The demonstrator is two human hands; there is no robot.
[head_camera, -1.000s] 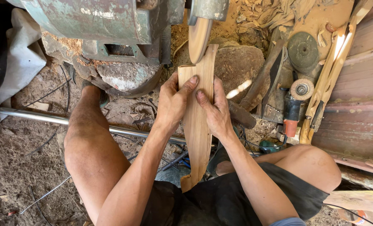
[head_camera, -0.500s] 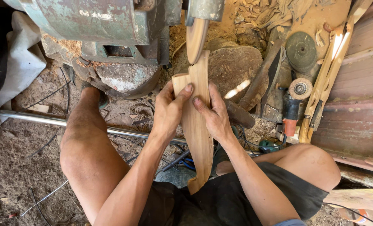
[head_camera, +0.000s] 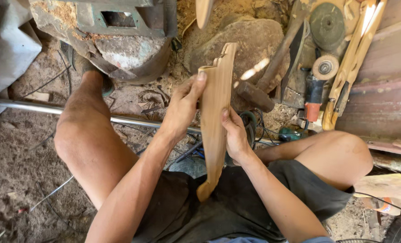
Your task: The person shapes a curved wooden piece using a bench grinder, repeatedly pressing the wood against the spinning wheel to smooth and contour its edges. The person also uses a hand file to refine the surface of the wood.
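A long, curved, light-brown wooden piece (head_camera: 215, 112) stands tilted between my knees, its lower tip near my dark shorts. My left hand (head_camera: 182, 105) grips its upper left edge, thumb on the top corner. My right hand (head_camera: 234, 135) holds its right edge lower down, fingers pressed on the face. Above it, at the top edge, hangs a rounded sanding head (head_camera: 204, 11) of a grey-green machine (head_camera: 119, 31). The wood is apart from that head.
A brown rock (head_camera: 254, 40) lies behind the wood. A hammer (head_camera: 254, 96), an angle grinder (head_camera: 317, 85), grinding discs (head_camera: 327, 27) and wooden sticks (head_camera: 351, 63) lie at the right. A metal pipe (head_camera: 38, 108) crosses the sawdust-covered ground.
Both hands have drawn the wooden piece down and away from the sanding head and turned it more edge-on. The view has shifted closer.
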